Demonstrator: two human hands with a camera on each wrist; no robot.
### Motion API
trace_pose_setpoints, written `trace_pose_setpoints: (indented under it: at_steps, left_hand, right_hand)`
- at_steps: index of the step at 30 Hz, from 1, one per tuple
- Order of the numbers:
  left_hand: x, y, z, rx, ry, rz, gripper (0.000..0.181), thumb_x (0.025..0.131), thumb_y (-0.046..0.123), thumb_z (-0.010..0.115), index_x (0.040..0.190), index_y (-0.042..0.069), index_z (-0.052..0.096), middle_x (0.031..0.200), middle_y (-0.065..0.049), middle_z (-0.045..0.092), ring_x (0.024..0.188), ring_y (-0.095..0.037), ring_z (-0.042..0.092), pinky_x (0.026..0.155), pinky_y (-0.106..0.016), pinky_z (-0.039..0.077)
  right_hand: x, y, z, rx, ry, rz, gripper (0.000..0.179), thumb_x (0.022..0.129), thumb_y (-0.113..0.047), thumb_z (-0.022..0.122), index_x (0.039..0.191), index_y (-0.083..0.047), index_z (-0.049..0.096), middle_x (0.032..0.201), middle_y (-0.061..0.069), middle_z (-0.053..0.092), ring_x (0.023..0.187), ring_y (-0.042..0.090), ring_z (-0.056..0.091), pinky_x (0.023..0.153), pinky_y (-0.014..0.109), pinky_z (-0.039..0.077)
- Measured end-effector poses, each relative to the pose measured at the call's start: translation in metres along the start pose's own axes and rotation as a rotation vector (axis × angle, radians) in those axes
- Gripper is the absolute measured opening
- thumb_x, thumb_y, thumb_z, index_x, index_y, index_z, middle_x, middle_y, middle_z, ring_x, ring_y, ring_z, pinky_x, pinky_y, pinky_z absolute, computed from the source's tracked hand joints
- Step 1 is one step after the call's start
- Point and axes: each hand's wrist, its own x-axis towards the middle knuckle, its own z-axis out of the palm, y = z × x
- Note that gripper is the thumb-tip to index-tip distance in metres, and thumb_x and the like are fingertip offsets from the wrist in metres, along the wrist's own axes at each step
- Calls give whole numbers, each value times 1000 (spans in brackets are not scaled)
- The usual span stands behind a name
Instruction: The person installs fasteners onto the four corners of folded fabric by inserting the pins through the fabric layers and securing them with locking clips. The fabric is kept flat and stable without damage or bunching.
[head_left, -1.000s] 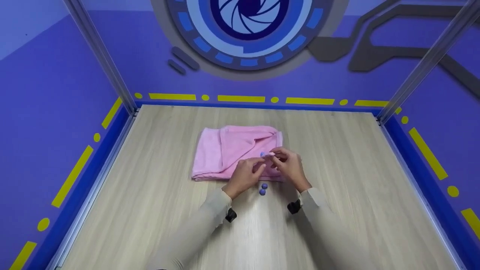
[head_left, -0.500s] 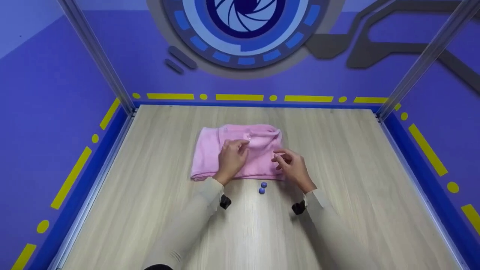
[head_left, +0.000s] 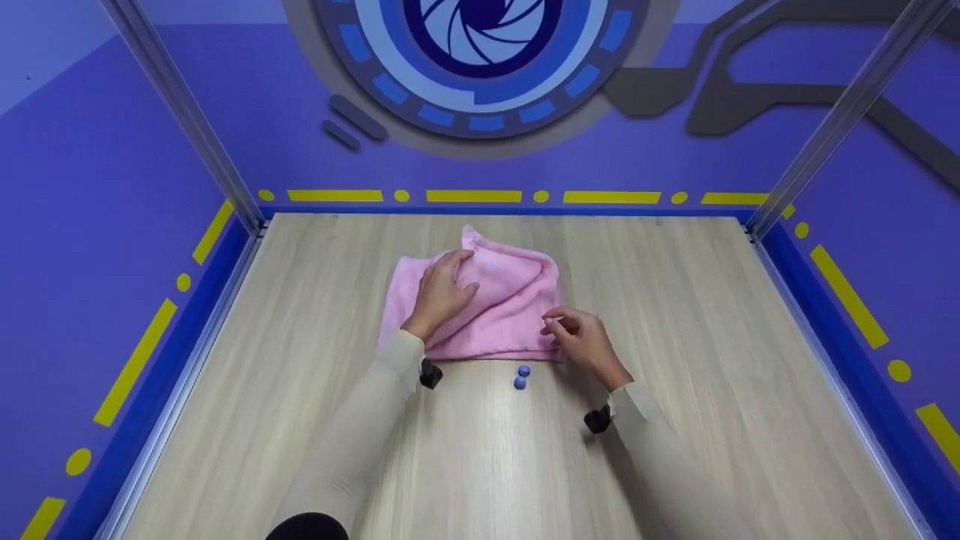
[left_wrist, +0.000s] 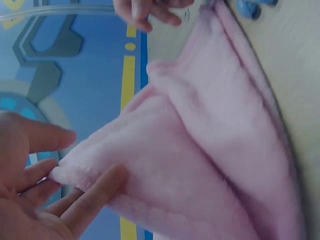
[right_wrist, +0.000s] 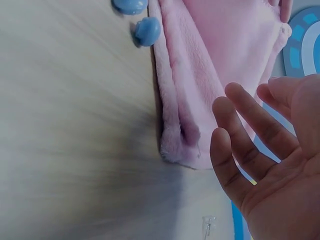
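A pink plush towel (head_left: 506,330) lies folded on the wooden table, its upper layer lifted on the far left. My left hand (head_left: 441,296) holds that raised corner; in the left wrist view, fingers (left_wrist: 102,192) lie on both sides of the pink cloth's tip. Beside the towel's near right part is my right hand (head_left: 589,343), its fingers loosely bent. The right wrist view shows these fingers (right_wrist: 227,155) spread apart and nothing seen between them. Two small rounded blue pieces (head_left: 523,371) sit close together just in front of the towel's near edge.
Purple-blue panels (head_left: 465,169) with yellow marks stand behind and along both sides of the wooden table (head_left: 675,300). Metal posts (head_left: 840,131) rise at the back corners. Black wrist cameras (head_left: 431,373) sit under both sleeves.
My left hand has moved away and left from beside the right hand, raising the towel's corner. The small blue-and-white thing at my fingertips earlier is out of sight. The right hand stays beside the towel.
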Motion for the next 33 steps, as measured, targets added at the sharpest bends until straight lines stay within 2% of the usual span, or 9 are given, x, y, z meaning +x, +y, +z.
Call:
trace_pose_setpoints:
  at_steps: [3,6,9,13,20,23,29,33]
  left_hand:
    - [5,-10,-6,47,-88,15,66,84,3,75,146,-1,53,150,-20,52,139,-36,49,115,-48,39]
    - [7,-20,-10,90,-166,4,77,81,-4,69,153,2,44,158,-19,43,142,-37,45,114,-49,40]
    - [8,-30,-12,110,-231,-28,86,78,-10,63,158,4,36,164,-16,33,145,-36,40,114,-48,40]
    - [11,-45,-13,108,-296,-48,91,78,-15,57,162,3,27,169,-16,23,150,-35,33,119,-44,34]
    - [15,-69,-15,115,-362,-63,88,81,-18,54,161,-3,20,169,-22,14,151,-39,27,123,-45,25]
    - [15,-77,-15,144,-370,-88,87,84,-16,54,161,-3,18,169,-22,13,151,-39,26,124,-44,22]
    - [17,-87,-9,174,-366,-136,89,88,-14,52,165,6,13,171,-15,9,153,-34,23,125,-40,19]
    - [16,-89,-6,203,-396,-143,82,92,-9,55,163,1,16,170,-19,9,154,-35,22,125,-43,21]
  right_hand:
    - [-2,1,-1,-7,-10,19,24,104,-19,63,117,-1,72,94,10,77,80,34,72,59,29,57]
    - [-3,2,-1,-7,-24,34,25,104,-20,62,118,-2,72,95,11,77,80,34,72,60,34,58]
    - [-4,4,-1,-18,-23,37,25,104,-20,62,117,-1,72,95,10,77,80,32,72,60,31,57]
    - [-5,5,-2,-23,-18,34,23,104,-19,62,115,-1,73,94,10,77,80,30,71,59,26,54]
    - [-7,6,-3,-19,-30,49,24,104,-21,62,115,-2,73,95,8,76,77,29,70,63,36,59]
    - [-8,7,-4,-18,-32,62,25,104,-22,62,116,-3,73,96,8,76,79,28,71,64,34,60]
    - [-9,10,-6,-25,-30,77,25,104,-21,62,117,-3,72,97,10,76,80,28,71,64,28,59]
    - [-9,11,-7,-20,-26,78,24,104,-20,63,115,-2,72,95,10,76,79,27,71,60,27,57]
